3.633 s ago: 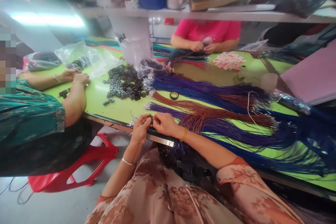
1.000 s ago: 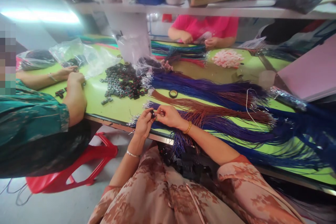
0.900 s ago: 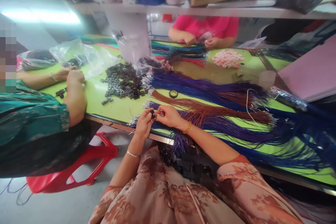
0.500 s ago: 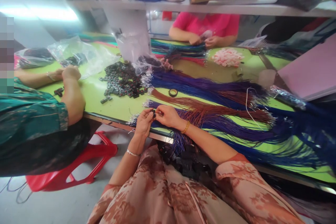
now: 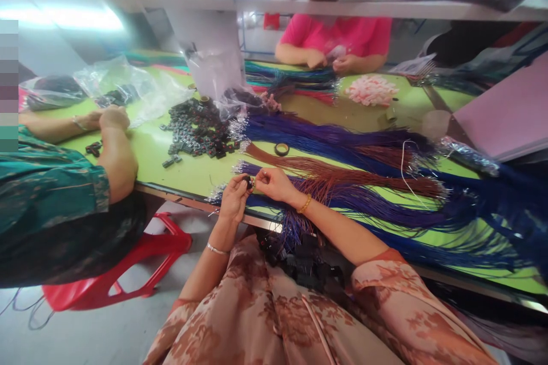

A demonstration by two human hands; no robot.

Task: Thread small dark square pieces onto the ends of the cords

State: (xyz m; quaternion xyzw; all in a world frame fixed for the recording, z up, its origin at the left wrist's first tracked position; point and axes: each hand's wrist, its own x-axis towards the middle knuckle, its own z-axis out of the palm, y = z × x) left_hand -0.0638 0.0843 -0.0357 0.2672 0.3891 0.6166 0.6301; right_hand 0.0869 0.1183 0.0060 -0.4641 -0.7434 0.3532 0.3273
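Note:
Between finger and thumb, my left hand (image 5: 233, 198) pinches a small black connector (image 5: 248, 182) above the table's front edge. My right hand (image 5: 274, 185) is just right of it, its fingertips closed at the connector's side; what they grip is too small to make out. Under and beyond my hands lie bundles of purple-blue wires (image 5: 363, 203) and brown wires (image 5: 342, 172) with silvery ends. Black connectors (image 5: 199, 125) are heaped to the left. More black pieces (image 5: 310, 265) rest in my lap.
A roll of black tape (image 5: 281, 150) lies on the green table (image 5: 188, 174). To the left a person in a green sleeve (image 5: 55, 182) works beside a red stool (image 5: 166, 245). Across the table sits a person in pink (image 5: 368, 34). A shelf (image 5: 385, 8) crosses above.
My right hand's fingertips have shifted slightly up, and a small gap with light-coloured bits shows beside the connector. My left hand still holds the connector.

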